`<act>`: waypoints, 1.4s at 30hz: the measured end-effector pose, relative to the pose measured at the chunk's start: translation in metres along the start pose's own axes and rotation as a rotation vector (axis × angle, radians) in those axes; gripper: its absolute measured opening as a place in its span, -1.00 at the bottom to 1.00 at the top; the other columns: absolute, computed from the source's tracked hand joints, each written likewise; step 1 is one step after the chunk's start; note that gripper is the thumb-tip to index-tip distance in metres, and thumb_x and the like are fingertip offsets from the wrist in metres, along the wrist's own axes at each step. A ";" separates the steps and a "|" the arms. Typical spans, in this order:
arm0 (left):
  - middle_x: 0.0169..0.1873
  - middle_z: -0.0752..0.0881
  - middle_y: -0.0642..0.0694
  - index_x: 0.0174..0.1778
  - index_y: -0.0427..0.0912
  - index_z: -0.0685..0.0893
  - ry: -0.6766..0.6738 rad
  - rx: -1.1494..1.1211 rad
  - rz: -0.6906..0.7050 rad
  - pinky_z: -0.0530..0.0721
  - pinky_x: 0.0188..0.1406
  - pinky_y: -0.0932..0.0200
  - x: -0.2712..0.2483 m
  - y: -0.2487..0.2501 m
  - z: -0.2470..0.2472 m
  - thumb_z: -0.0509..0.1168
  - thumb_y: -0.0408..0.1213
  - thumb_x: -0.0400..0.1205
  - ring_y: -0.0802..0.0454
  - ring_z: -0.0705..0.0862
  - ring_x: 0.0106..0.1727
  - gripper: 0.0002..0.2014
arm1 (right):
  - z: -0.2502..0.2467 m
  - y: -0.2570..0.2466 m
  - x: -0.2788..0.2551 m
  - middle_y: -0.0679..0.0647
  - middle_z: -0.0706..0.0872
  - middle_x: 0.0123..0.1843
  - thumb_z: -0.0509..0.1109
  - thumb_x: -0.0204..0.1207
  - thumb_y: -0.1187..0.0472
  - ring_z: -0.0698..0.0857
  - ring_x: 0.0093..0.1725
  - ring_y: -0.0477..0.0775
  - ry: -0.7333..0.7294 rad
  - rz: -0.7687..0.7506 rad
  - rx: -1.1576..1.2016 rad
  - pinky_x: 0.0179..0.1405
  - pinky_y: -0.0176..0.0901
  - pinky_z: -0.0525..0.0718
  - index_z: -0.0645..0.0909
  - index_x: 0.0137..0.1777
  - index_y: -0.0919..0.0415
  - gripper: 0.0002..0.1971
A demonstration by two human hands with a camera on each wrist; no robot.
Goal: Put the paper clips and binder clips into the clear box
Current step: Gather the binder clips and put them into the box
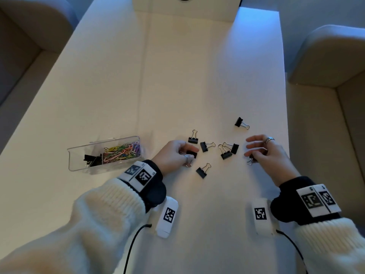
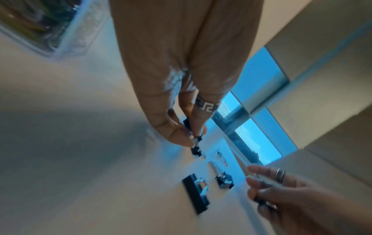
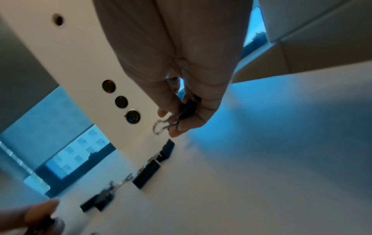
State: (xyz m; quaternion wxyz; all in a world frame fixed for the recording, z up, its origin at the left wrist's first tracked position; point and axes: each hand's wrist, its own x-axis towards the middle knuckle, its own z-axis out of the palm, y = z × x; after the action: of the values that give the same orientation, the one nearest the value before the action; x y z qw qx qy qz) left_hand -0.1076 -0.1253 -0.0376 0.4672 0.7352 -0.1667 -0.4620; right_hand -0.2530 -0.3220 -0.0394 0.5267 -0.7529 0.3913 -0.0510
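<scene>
The clear box (image 1: 75,161) lies at the left of the table and holds coloured paper clips (image 1: 123,152) and black binder clips (image 1: 91,159). Several black binder clips lie loose between my hands, one (image 1: 201,171) nearest me and one (image 1: 241,122) farthest. My left hand (image 1: 178,155) pinches a black binder clip (image 1: 192,154), seen in the left wrist view as the clip (image 2: 188,125) between thumb and fingers. My right hand (image 1: 262,150) holds another binder clip (image 3: 187,109) in curled lower fingers, its wire handle (image 1: 249,161) sticking out, while the upper fingers stay extended.
The white table (image 1: 177,76) stretches far ahead of the clips. A white upright panel (image 1: 185,8) stands at its far end. Upholstered seats (image 1: 331,62) flank both sides. Cables trail from the wrist units near the front edge (image 1: 136,240).
</scene>
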 end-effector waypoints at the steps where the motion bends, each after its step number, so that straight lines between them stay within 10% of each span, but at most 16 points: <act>1: -0.23 0.63 -0.03 -0.01 -0.20 0.63 -0.025 -0.065 -0.026 0.60 -0.31 0.41 -0.002 0.002 -0.001 0.17 -0.58 0.62 0.16 0.58 -0.26 -0.78 | 0.001 -0.001 0.002 0.03 0.60 -0.18 0.02 0.54 0.57 0.64 -0.31 -0.13 -0.003 0.029 0.060 -0.37 -0.44 0.62 0.54 -0.02 0.12 -0.62; 7: -0.39 0.44 -0.05 -0.20 -0.24 0.63 -0.158 -0.324 -0.233 0.23 -0.45 0.26 -0.010 0.012 0.007 -0.06 -0.45 0.65 0.12 0.34 -0.43 -0.66 | 0.013 -0.005 0.009 0.03 0.49 -0.30 0.08 0.64 0.35 0.45 -0.43 -0.05 -0.018 0.082 0.101 -0.50 -0.30 0.39 0.52 0.13 0.25 -0.80; 10: -0.28 0.47 0.00 -0.04 -0.13 0.59 -0.161 0.135 -0.105 0.33 -0.39 0.26 -0.010 0.011 0.013 0.19 -0.13 0.64 0.14 0.37 -0.38 -0.84 | 0.022 -0.001 0.011 0.00 0.47 -0.23 0.39 0.51 0.14 0.47 -0.31 -0.04 -0.075 0.020 -0.187 -0.26 -0.22 0.42 0.53 0.08 0.09 -0.81; 14: -0.04 0.40 -0.03 0.24 0.02 0.49 -0.204 0.810 0.175 0.56 0.03 0.13 -0.007 -0.002 0.020 0.44 -0.10 0.45 0.00 0.56 -0.01 -0.54 | 0.023 -0.002 0.009 0.02 0.45 -0.14 0.49 0.41 0.16 0.47 -0.20 -0.03 -0.072 -0.031 -0.313 -0.25 -0.38 0.40 0.55 0.03 0.08 -0.76; 26: 0.32 0.37 -0.16 0.39 -0.19 0.33 -0.009 1.121 0.348 0.56 0.01 0.04 -0.006 -0.011 0.031 0.11 -0.15 0.68 -0.20 0.64 0.05 -0.62 | 0.018 0.003 0.000 0.06 0.45 -0.07 0.50 0.39 0.29 0.43 -0.41 -0.11 -0.116 -0.130 -0.377 -0.28 -0.65 0.43 0.57 -0.06 0.12 -0.81; 34: -0.42 0.41 0.00 -0.15 -0.15 0.57 -0.047 -0.022 -0.017 0.30 -0.55 0.36 -0.009 0.001 0.015 0.00 -0.36 0.73 0.19 0.35 -0.51 -0.74 | 0.018 -0.007 -0.014 0.03 0.56 -0.19 0.48 0.41 0.26 0.44 -0.46 -0.07 -0.026 -0.146 -0.305 -0.37 -0.58 0.47 0.59 -0.05 0.11 -0.84; 42: -0.45 0.53 -0.06 -0.38 -0.17 0.50 -0.173 -0.819 -0.257 0.51 -0.68 0.38 -0.024 0.013 -0.010 0.11 -0.18 0.68 0.13 0.57 -0.51 -0.69 | 0.046 -0.079 -0.048 -0.07 0.57 -0.16 0.53 0.34 0.30 0.56 -0.26 -0.05 -0.030 -0.512 -0.210 -0.27 -0.53 0.49 0.63 -0.07 0.06 -0.78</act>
State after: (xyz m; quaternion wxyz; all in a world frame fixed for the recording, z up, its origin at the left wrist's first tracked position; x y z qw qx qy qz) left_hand -0.1091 -0.1106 -0.0124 0.6433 0.4626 0.0847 -0.6041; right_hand -0.2211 -0.2453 0.0223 0.4215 -0.8784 0.1835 -0.1303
